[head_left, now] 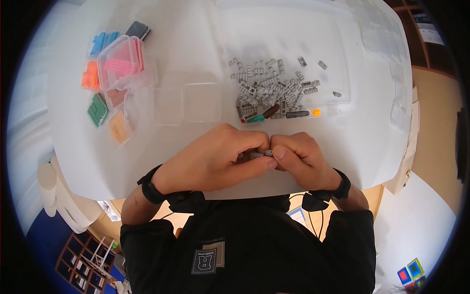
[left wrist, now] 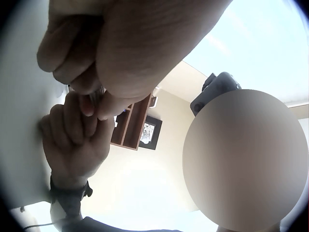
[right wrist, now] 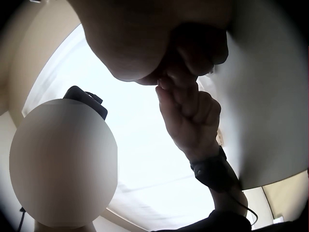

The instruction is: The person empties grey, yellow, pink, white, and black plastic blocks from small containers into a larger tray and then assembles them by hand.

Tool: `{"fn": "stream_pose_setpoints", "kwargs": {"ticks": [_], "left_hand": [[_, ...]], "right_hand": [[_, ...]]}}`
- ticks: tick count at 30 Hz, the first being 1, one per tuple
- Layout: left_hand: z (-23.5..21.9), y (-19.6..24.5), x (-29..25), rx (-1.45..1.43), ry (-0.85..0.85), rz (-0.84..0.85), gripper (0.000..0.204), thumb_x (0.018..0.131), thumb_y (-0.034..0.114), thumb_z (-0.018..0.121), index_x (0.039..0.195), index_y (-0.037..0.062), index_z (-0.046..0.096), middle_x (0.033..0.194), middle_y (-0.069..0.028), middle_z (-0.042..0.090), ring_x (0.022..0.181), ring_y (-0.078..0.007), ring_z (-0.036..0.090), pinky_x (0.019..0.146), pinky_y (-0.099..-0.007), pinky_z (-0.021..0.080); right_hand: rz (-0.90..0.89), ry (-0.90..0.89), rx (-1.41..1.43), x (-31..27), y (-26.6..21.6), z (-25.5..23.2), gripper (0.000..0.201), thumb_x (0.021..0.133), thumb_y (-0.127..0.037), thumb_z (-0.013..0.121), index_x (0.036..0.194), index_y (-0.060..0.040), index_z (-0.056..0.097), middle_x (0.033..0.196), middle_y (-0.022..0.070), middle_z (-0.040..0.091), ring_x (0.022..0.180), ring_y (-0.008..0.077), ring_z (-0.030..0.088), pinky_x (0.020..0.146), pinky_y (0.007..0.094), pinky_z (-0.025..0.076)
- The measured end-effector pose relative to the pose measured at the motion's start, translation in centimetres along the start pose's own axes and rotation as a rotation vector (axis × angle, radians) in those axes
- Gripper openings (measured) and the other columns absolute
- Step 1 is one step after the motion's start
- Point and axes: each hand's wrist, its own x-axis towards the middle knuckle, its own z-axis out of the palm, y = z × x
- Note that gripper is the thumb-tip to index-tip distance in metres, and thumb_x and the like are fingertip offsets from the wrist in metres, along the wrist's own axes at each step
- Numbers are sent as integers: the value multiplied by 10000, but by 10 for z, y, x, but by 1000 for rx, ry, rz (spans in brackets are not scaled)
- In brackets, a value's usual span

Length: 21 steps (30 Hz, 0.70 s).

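In the head view both hands meet near the table's front edge. The left hand curls round a small grey block piece, its thumb along the near side. The right hand pinches the right end of that piece between thumb and fingers. Much of the piece is hidden by the fingers. In the left wrist view the left hand and the right hand touch at the fingertips, a sliver of grey between them. The right wrist view shows both hands dark, the piece not clear.
Beyond the hands a pile of grey blocks lies with a yellow piece and a dark brown piece. Clear boxes with pink, orange and green pieces stand at the left. Empty clear trays lie mid-table.
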Motion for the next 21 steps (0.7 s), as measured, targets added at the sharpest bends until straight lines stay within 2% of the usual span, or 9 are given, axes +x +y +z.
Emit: {"fn": "stream_pose_setpoints", "kwargs": {"ticks": [2, 4, 9, 12, 14, 16, 21], "left_hand": [[-3, 0, 0, 27, -19, 13, 158, 840, 123, 654, 778, 30, 544, 555, -48, 476, 470, -105, 393, 453, -256, 300], [-3, 2, -1, 6, 1, 22, 161, 838, 121, 657, 774, 31, 540, 555, -46, 473, 471, -102, 390, 452, -253, 297], [-2, 7, -2, 27, 18, 9, 162, 831, 110, 662, 770, 34, 532, 557, -40, 469, 469, -102, 400, 452, -247, 302], [2, 4, -2, 85, 67, 73, 210, 798, 139, 716, 769, 41, 533, 571, -46, 500, 467, -114, 439, 452, -243, 328], [8, 1, 0, 124, 114, 150, 287, 735, 198, 786, 765, 54, 539, 597, -55, 546, 469, -149, 493, 456, -247, 361], [11, -3, 1, 165, 156, 167, 311, 706, 219, 806, 756, 61, 544, 615, -56, 565, 480, -168, 516, 461, -249, 373], [9, -1, 2, 243, 218, 198, 346, 665, 254, 832, 738, 69, 550, 646, -54, 588, 523, -224, 563, 475, -267, 405]], "right_hand": [[17, -13, 40, 1, -5, -3, 306, 973, -197, 416, 739, -21, 502, 580, 35, 449, 511, 104, 376, 484, 273, 322], [125, -74, 198, 2, -11, -8, 366, 973, -271, 378, 742, -26, 520, 595, 23, 480, 523, 85, 407, 481, 248, 317], [151, -63, 230, 1, -8, -9, 390, 971, -308, 358, 772, -22, 532, 600, 19, 474, 542, 75, 414, 488, 236, 315], [141, -7, 235, 2, -7, 1, 385, 991, -297, 357, 791, -16, 528, 619, 13, 475, 564, 72, 405, 508, 233, 322], [135, 40, 211, 2, -5, 4, 383, 1001, -293, 357, 798, -15, 525, 630, 10, 474, 576, 71, 398, 518, 231, 323], [43, 17, 167, 3, 0, 4, 354, 1004, -276, 396, 798, -16, 519, 648, 1, 474, 595, 68, 393, 535, 230, 327], [53, 20, 112, 4, 4, 2, 304, 978, -255, 475, 803, -16, 540, 644, -2, 485, 589, 65, 399, 534, 236, 335]]}}
